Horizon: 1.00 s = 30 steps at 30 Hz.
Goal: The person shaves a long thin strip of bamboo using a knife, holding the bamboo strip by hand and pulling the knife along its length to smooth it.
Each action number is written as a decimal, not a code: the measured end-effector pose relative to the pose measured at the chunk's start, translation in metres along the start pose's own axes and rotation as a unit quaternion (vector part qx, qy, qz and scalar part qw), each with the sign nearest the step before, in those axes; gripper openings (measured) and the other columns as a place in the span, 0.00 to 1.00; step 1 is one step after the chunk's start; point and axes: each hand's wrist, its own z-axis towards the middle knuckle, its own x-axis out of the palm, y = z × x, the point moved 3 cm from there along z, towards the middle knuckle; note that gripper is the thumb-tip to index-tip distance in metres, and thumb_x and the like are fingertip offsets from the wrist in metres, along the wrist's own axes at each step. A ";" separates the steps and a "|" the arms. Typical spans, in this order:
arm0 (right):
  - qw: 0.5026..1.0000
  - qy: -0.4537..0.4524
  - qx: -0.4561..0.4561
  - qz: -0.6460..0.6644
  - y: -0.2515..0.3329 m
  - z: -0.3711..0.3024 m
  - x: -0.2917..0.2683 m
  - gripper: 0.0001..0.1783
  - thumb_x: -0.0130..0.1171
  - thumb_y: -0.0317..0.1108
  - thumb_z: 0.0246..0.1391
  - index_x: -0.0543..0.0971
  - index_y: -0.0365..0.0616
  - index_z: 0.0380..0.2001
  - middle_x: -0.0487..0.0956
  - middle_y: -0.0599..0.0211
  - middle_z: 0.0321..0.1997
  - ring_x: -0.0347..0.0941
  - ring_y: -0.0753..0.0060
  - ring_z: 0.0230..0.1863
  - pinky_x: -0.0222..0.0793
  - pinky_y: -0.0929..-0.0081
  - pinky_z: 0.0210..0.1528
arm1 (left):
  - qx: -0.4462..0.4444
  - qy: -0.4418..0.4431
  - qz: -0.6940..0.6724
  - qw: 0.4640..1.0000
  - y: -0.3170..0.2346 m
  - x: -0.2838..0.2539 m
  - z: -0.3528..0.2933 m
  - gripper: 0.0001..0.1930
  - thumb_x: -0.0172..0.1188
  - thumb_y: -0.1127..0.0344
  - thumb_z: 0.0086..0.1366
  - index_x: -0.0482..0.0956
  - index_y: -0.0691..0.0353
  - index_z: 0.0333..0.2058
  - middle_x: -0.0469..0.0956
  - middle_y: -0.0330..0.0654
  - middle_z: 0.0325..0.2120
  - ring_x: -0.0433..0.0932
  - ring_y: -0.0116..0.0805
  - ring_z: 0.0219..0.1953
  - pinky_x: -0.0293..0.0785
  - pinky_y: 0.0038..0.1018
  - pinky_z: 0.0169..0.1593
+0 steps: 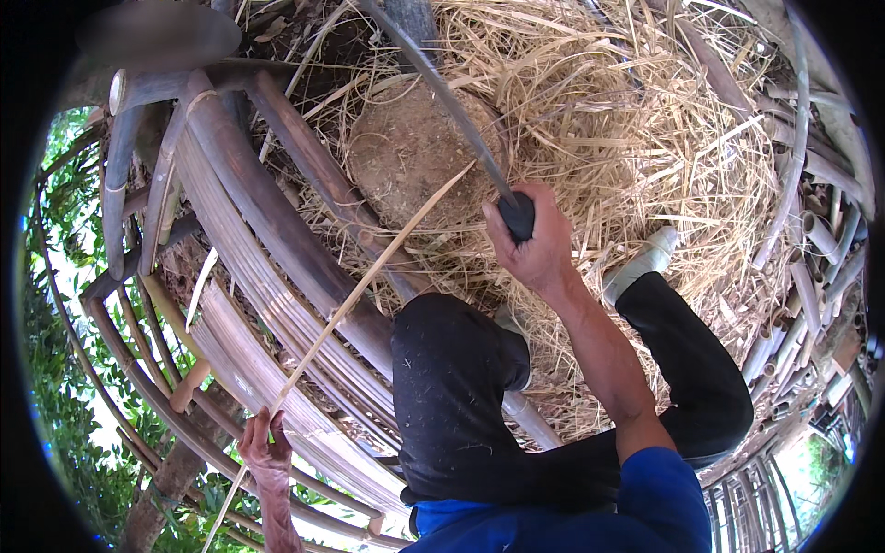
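Note:
My right hand is closed round the black handle of a long knife, whose dark, narrow blade slants up and left past the top edge of the view. At the lower left, my left hand grips a long, thin bamboo strip between fingers and thumb. The strip rises to the right from that hand, and its far end lies close to the blade; whether they touch I cannot tell. Beneath the blade and the strip's end is a round, flat-topped wooden block, dusted with debris.
A bamboo slat bench with thick pole rails runs along my left. Pale shavings are heaped on the ground ahead. My bent legs are near the middle. Cut bamboo pieces are stacked at the right, and green foliage shows at the left.

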 end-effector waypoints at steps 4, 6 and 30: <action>0.999 -0.051 0.006 0.010 -0.026 -0.016 0.010 0.24 0.65 0.42 0.60 0.66 0.37 0.46 0.79 0.43 0.25 0.81 0.39 0.25 0.74 0.53 0.24 | -0.010 -0.008 -0.001 1.000 -0.002 -0.002 0.003 0.16 0.69 0.76 0.60 0.78 0.63 0.46 0.78 0.47 0.22 0.79 0.45 0.22 0.71 0.38 0.23; 0.956 0.149 0.223 -0.118 -0.081 -0.016 0.032 0.24 0.64 0.44 0.60 0.66 0.38 0.45 0.79 0.41 0.26 0.79 0.35 0.27 0.74 0.50 0.26 | -0.009 -0.012 0.004 1.000 -0.007 -0.006 0.013 0.14 0.70 0.76 0.60 0.79 0.64 0.45 0.78 0.47 0.22 0.79 0.44 0.22 0.71 0.38 0.23; 0.953 0.187 0.045 -0.234 -0.097 -0.068 0.004 0.17 0.58 0.31 0.58 0.67 0.44 0.48 0.80 0.49 0.36 0.80 0.42 0.31 0.74 0.49 0.28 | -0.331 0.216 -0.141 0.908 -0.045 -0.033 0.007 0.13 0.66 0.66 0.64 0.87 0.70 0.41 0.72 0.34 0.11 0.64 0.22 0.15 0.56 0.26 0.20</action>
